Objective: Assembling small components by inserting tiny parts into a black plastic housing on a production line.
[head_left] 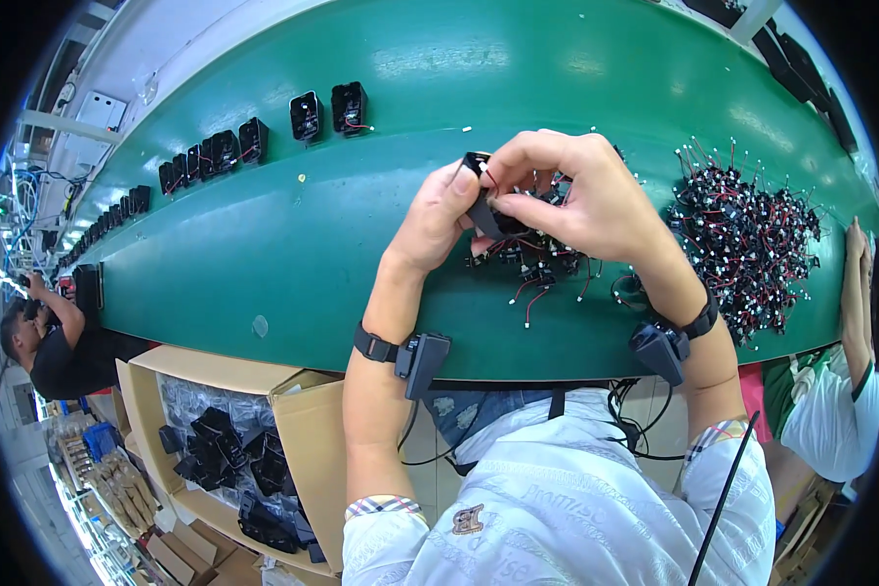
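My left hand (428,220) grips a small black plastic housing (485,219) in front of me, thumb on its upper side. At the housing's opening, my right hand (591,195) is closed in a pinch on a thin red wire lead (492,178); its fingertips partly cover what lies inside. Below both hands, a pile of small black parts with red and black wires (537,262) lies on the green table, partly hidden by my right hand. White connectors tip several of the wires.
A larger heap of wired parts (742,239) lies to the right. Black housings (306,116) line the table's left side. An open cardboard box (308,430) holding black housings stands at the near left. One person (59,337) is at far left, another person's arm (855,293) at far right.
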A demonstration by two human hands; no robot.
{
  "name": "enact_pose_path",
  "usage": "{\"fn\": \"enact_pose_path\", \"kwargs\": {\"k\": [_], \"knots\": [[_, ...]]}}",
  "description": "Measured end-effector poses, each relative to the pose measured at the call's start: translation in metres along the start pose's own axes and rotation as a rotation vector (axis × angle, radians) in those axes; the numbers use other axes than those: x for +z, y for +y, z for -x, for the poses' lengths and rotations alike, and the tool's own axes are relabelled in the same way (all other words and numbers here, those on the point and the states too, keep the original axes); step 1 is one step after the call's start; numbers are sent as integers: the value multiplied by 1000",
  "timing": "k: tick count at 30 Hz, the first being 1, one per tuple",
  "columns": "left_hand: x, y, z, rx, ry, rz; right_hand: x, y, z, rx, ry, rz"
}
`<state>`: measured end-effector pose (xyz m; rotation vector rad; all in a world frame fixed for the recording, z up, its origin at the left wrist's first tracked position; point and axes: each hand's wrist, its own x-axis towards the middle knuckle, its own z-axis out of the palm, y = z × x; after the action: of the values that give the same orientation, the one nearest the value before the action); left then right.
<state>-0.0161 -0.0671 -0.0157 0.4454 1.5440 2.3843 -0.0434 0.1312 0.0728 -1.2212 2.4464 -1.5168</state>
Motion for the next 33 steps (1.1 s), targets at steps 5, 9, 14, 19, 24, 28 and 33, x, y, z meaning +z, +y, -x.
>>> {"fn": "enact_pose_path", "kwargs": {"k": [5,9,14,19,24,28,33], "knots": [[10,8,2,20,82,-11,14,-2,4,89,90,-238],[1,1,0,28,7,305,43,0,8,163,239,-554],[-4,5,1,106,61,181,30,6,6,-104,154,-54],[8,20,-5,22,194,162,21,4,5,-73,27,102],[5,15,-3,-20,147,136,14,23,1,23,-58,-5],[8,20,-2,-45,147,162,10,34,-1,-39,-114,-111],[8,22,2,35,218,-71,19,16,-1,295,-191,-781]]}}
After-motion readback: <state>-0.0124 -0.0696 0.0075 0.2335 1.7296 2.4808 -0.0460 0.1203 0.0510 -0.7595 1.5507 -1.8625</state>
